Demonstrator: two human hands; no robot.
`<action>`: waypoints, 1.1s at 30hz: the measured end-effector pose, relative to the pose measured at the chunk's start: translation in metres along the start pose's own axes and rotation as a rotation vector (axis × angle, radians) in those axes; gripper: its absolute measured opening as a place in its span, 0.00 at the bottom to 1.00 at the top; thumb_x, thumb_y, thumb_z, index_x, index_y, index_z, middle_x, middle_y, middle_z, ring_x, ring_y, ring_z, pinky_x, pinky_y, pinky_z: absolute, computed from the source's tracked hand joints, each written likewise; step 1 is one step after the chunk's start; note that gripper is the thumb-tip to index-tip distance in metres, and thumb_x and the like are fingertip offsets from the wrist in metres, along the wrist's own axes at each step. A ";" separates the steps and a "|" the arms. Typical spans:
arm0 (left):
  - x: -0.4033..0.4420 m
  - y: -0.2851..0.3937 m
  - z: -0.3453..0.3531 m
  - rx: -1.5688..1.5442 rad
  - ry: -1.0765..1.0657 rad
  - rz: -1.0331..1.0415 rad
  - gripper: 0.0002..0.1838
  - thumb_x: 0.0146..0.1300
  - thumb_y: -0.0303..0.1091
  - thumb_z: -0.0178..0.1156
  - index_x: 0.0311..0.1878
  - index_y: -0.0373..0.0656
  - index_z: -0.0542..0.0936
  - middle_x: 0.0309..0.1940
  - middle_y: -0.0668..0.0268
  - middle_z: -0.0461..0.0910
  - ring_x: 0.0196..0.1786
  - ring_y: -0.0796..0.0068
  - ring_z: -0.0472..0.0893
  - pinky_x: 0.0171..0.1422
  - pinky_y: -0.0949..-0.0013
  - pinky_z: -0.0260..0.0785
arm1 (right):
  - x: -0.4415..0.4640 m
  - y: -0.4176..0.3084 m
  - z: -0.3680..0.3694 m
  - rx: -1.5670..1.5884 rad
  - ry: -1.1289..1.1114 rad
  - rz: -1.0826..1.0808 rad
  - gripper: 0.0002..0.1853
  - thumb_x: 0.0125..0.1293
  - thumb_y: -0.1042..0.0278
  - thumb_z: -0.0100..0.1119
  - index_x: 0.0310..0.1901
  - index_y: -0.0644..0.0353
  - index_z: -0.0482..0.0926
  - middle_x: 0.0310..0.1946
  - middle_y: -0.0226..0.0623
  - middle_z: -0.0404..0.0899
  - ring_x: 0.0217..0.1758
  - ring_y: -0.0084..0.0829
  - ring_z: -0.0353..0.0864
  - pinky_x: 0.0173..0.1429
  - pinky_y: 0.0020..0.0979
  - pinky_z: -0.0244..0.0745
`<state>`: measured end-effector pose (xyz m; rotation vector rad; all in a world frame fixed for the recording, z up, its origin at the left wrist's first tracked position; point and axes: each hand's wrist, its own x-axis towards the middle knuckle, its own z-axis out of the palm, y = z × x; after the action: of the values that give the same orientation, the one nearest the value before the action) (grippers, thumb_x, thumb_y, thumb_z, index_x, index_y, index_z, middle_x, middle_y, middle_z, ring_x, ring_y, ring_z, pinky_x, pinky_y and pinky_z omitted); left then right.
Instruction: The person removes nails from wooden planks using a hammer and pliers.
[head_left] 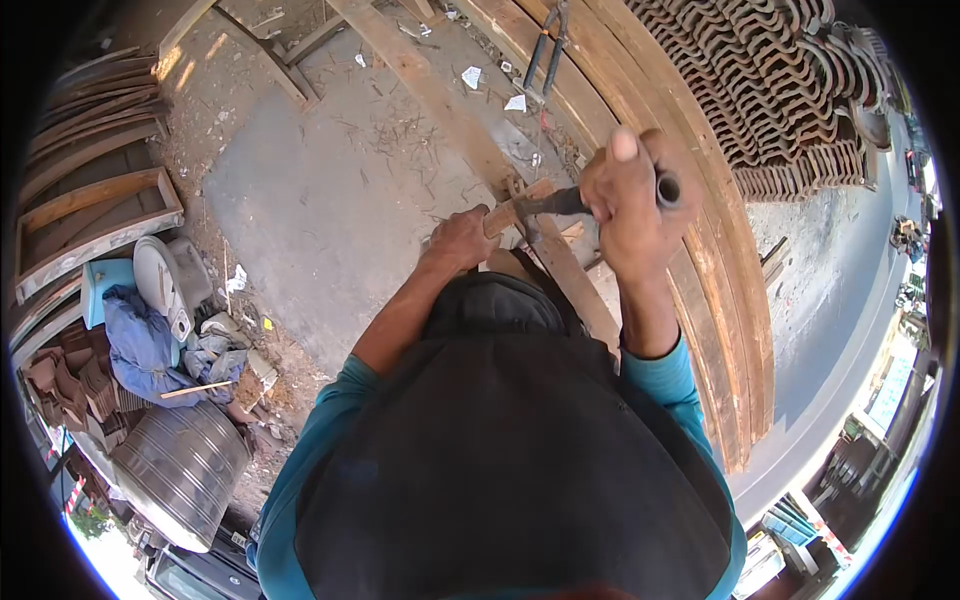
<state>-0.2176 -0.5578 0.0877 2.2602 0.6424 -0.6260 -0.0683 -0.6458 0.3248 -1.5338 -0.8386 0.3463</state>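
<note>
My right hand [635, 210] is closed round the dark handle of a tool [560, 203], whose hollow round end shows beside the thumb. The tool's metal head lies over a small wood piece [513, 212]. My left hand [462, 238] is wrapped round the near end of that wood piece, left of the tool. Under both runs a long wooden plank [425, 85], slanting from the top of the view down past my body. The exact shape of the tool's head is hard to make out.
Long curved timbers [715, 290] lie on the right, with pliers-like cutters [547, 50] on them. Roof tiles [760, 90] are stacked at upper right. At left are a wooden frame [100, 232], a blue cloth bundle [140, 340] and a metal drum [185, 465].
</note>
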 end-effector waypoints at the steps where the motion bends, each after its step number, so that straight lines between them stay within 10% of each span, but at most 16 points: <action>1: -0.011 -0.001 0.009 0.003 -0.042 -0.001 0.27 0.60 0.49 0.67 0.57 0.43 0.79 0.48 0.47 0.86 0.54 0.44 0.85 0.60 0.45 0.76 | 0.004 0.010 0.008 0.013 0.095 0.042 0.16 0.71 0.53 0.64 0.33 0.56 0.76 0.23 0.35 0.76 0.25 0.27 0.73 0.35 0.35 0.66; 6: 0.001 0.001 -0.003 0.037 -0.029 0.041 0.25 0.59 0.48 0.67 0.55 0.42 0.80 0.48 0.45 0.86 0.54 0.43 0.85 0.61 0.45 0.76 | -0.068 0.014 -0.028 0.280 0.409 0.017 0.21 0.74 0.62 0.63 0.24 0.56 0.67 0.15 0.29 0.68 0.18 0.16 0.64 0.23 0.24 0.57; 13: -0.005 0.004 -0.011 -0.035 -0.033 0.024 0.24 0.59 0.48 0.67 0.53 0.42 0.81 0.49 0.45 0.85 0.55 0.45 0.84 0.62 0.45 0.75 | -0.040 0.017 -0.023 0.462 0.240 0.091 0.19 0.72 0.64 0.64 0.25 0.56 0.65 0.17 0.27 0.67 0.19 0.18 0.62 0.23 0.26 0.57; 19: 0.002 -0.004 -0.005 0.043 -0.020 0.069 0.28 0.59 0.50 0.68 0.56 0.39 0.79 0.48 0.46 0.85 0.54 0.43 0.84 0.59 0.46 0.76 | -0.026 0.006 -0.003 -0.083 0.185 -0.016 0.19 0.71 0.65 0.59 0.22 0.52 0.65 0.15 0.23 0.66 0.18 0.21 0.64 0.22 0.29 0.58; 22: 0.001 -0.001 -0.005 0.012 -0.039 0.047 0.29 0.59 0.50 0.69 0.56 0.38 0.78 0.47 0.46 0.86 0.52 0.43 0.84 0.58 0.46 0.76 | -0.179 0.061 -0.104 0.789 0.890 0.087 0.26 0.77 0.56 0.51 0.17 0.52 0.71 0.10 0.31 0.70 0.11 0.30 0.67 0.19 0.37 0.63; 24: 0.009 0.002 -0.012 0.007 -0.015 0.044 0.30 0.58 0.51 0.69 0.55 0.37 0.78 0.46 0.45 0.86 0.52 0.43 0.84 0.58 0.46 0.76 | -0.226 0.079 -0.124 1.022 0.869 0.005 0.26 0.76 0.53 0.51 0.17 0.51 0.73 0.12 0.37 0.75 0.14 0.40 0.71 0.21 0.44 0.70; 27: -0.005 -0.009 -0.008 0.084 -0.091 0.076 0.30 0.57 0.52 0.69 0.53 0.36 0.78 0.47 0.44 0.85 0.54 0.43 0.84 0.59 0.46 0.75 | -0.241 0.061 -0.108 0.696 0.721 -0.141 0.17 0.78 0.61 0.48 0.27 0.52 0.67 0.13 0.22 0.64 0.15 0.17 0.63 0.24 0.24 0.61; 33: 0.008 -0.006 -0.007 -0.250 -0.211 0.035 0.30 0.58 0.56 0.71 0.49 0.35 0.81 0.32 0.57 0.85 0.36 0.62 0.85 0.45 0.58 0.76 | -0.261 0.038 -0.089 0.509 0.914 -0.147 0.18 0.80 0.57 0.48 0.29 0.54 0.66 0.11 0.22 0.56 0.12 0.21 0.57 0.26 0.31 0.64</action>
<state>-0.2132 -0.5471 0.0840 1.9393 0.5428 -0.7136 -0.1767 -0.8859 0.2360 -0.9719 -0.1091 -0.2432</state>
